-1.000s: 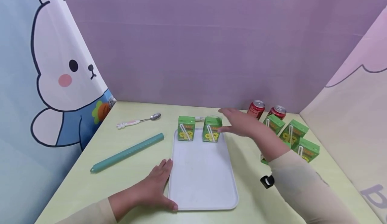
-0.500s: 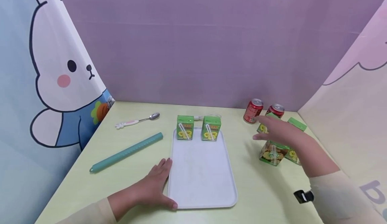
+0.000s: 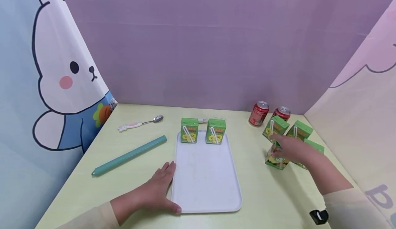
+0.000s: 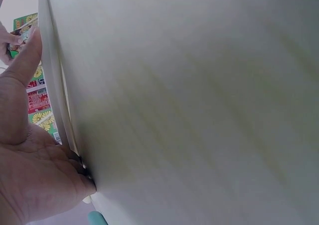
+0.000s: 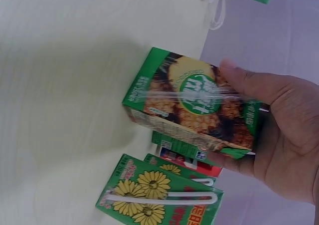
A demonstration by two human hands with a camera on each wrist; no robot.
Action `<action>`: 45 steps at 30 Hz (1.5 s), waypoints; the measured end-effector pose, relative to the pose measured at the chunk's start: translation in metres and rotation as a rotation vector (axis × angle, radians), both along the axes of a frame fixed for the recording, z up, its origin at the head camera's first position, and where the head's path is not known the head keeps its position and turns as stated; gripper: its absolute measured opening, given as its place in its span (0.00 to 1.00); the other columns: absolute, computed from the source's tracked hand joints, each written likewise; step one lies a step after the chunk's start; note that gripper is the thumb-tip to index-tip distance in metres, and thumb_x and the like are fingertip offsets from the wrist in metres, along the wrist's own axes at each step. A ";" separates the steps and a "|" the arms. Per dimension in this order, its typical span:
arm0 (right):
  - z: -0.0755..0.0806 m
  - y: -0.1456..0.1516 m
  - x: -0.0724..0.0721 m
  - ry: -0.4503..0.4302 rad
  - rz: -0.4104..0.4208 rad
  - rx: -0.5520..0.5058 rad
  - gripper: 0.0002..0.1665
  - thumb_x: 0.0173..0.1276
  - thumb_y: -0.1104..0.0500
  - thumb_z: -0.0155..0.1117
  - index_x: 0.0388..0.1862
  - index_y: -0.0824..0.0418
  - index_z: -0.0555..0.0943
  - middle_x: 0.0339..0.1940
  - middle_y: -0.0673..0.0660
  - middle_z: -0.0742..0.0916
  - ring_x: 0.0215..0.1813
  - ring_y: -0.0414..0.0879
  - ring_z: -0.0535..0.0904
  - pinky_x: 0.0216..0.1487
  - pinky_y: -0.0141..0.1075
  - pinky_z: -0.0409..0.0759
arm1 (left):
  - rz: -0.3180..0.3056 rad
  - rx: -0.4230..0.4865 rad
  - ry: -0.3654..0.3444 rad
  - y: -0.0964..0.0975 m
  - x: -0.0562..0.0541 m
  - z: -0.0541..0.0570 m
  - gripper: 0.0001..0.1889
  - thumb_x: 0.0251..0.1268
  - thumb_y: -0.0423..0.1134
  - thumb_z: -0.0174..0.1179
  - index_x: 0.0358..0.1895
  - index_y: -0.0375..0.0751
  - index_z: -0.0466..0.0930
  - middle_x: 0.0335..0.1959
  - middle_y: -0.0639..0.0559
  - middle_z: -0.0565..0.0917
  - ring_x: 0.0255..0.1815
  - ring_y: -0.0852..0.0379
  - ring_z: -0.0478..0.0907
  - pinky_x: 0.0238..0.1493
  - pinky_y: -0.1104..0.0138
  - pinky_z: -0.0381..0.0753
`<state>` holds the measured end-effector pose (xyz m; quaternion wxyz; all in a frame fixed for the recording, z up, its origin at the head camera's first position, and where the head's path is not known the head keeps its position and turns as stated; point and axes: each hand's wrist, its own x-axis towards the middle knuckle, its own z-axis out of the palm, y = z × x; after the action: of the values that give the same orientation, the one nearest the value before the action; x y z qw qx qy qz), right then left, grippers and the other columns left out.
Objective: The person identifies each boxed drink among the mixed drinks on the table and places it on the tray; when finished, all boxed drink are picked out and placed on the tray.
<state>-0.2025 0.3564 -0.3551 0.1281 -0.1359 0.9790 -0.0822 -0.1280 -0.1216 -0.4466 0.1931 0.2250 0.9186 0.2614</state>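
Note:
My left hand (image 3: 158, 192) lies along the left edge of a white tray (image 3: 205, 177), fingers extended and the thumb at the near corner. At the right, my right hand (image 3: 292, 149) grips a green juice box (image 3: 276, 161) from above. In the right wrist view the thumb presses the pineapple-printed face of this juice box (image 5: 192, 98), with fingers behind it. Two more juice boxes, one at the left (image 3: 189, 131) and one at the right (image 3: 216, 131), stand upright on the tray's far end, straws facing me.
Several juice boxes (image 3: 276, 126) stand around my right hand. Behind them are two red drink cans (image 3: 259, 113). A whisk (image 3: 202, 120) lies past the tray. To the left lie a bunny-handled spoon (image 3: 140, 124) and a teal stick (image 3: 130, 156).
My right hand has left the juice box on the tray, moved right to the group of boxes, and taken hold of the nearest one. The left hand has stayed by the tray.

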 end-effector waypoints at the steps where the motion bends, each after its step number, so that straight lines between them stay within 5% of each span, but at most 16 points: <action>1: -0.002 0.001 0.000 0.007 0.004 0.003 0.42 0.63 0.48 0.71 0.69 0.66 0.67 0.58 0.67 0.82 0.57 0.63 0.80 0.56 0.59 0.77 | -0.003 -0.002 0.000 0.000 0.000 0.000 0.76 0.32 0.76 0.70 0.79 0.35 0.38 0.80 0.37 0.44 0.81 0.40 0.36 0.78 0.43 0.42; 9: -0.003 -0.002 -0.002 0.031 0.041 0.039 0.33 0.62 0.51 0.72 0.62 0.65 0.74 0.52 0.60 0.85 0.52 0.55 0.82 0.51 0.54 0.81 | -0.016 0.005 0.010 0.000 0.000 0.000 0.76 0.33 0.78 0.67 0.79 0.34 0.37 0.80 0.36 0.43 0.81 0.39 0.36 0.78 0.43 0.42; 15: 0.010 -0.025 0.001 0.031 0.068 0.043 0.29 0.64 0.52 0.70 0.61 0.62 0.75 0.49 0.53 0.86 0.49 0.48 0.83 0.48 0.50 0.83 | -0.035 0.018 0.029 -0.001 -0.001 -0.002 0.76 0.33 0.80 0.65 0.78 0.32 0.37 0.80 0.35 0.44 0.81 0.38 0.36 0.77 0.42 0.44; 24: 0.029 -0.088 -0.006 0.087 0.206 0.018 0.27 0.64 0.53 0.70 0.60 0.59 0.76 0.55 0.55 0.84 0.53 0.48 0.82 0.52 0.48 0.82 | -0.021 0.014 0.014 0.000 -0.001 -0.003 0.76 0.33 0.78 0.68 0.78 0.33 0.38 0.80 0.36 0.44 0.81 0.39 0.36 0.78 0.43 0.43; 33: 0.024 -0.163 -0.013 0.090 0.309 0.015 0.32 0.65 0.48 0.70 0.66 0.51 0.75 0.61 0.49 0.82 0.58 0.43 0.79 0.59 0.44 0.80 | -0.026 0.033 0.012 0.000 0.001 0.000 0.75 0.34 0.76 0.69 0.78 0.32 0.38 0.80 0.35 0.45 0.81 0.38 0.36 0.77 0.43 0.43; 45: 0.012 -0.237 -0.029 0.077 0.419 0.063 0.31 0.67 0.45 0.66 0.67 0.50 0.73 0.57 0.47 0.83 0.54 0.41 0.79 0.53 0.39 0.81 | -0.028 0.008 0.013 0.001 0.000 0.001 0.75 0.34 0.76 0.68 0.79 0.33 0.38 0.80 0.36 0.44 0.81 0.40 0.35 0.78 0.43 0.44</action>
<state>-0.2314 0.1189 -0.3435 0.1092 -0.3352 0.9356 -0.0178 -0.1276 -0.1207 -0.4455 0.1900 0.2402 0.9156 0.2606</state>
